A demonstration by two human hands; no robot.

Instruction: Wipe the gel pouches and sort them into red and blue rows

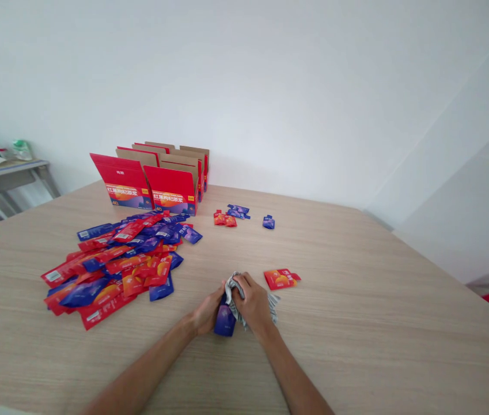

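Note:
Near the front middle of the table, my left hand point(207, 313) is closed on a dark blue pouch point(226, 321). My right hand point(253, 301) grips a grey-and-white striped cloth point(232, 285) and presses it against the pouch's upper part, which is covered by the cloth. A loose end of the cloth hangs out to the right of that hand. Just beyond it lies a red pouch point(280, 279), flat on the table. To my left spreads a heap of red and blue pouches point(125, 253).
Open red cardboard boxes point(170, 187) stand in rows behind the heap, flaps up. Several small pouches point(231, 214) lie in a group right of the boxes, with a single blue pouch point(269, 222) farther right. A white wall point(270, 104) borders the table's back. A side desk point(8, 170) stands left.

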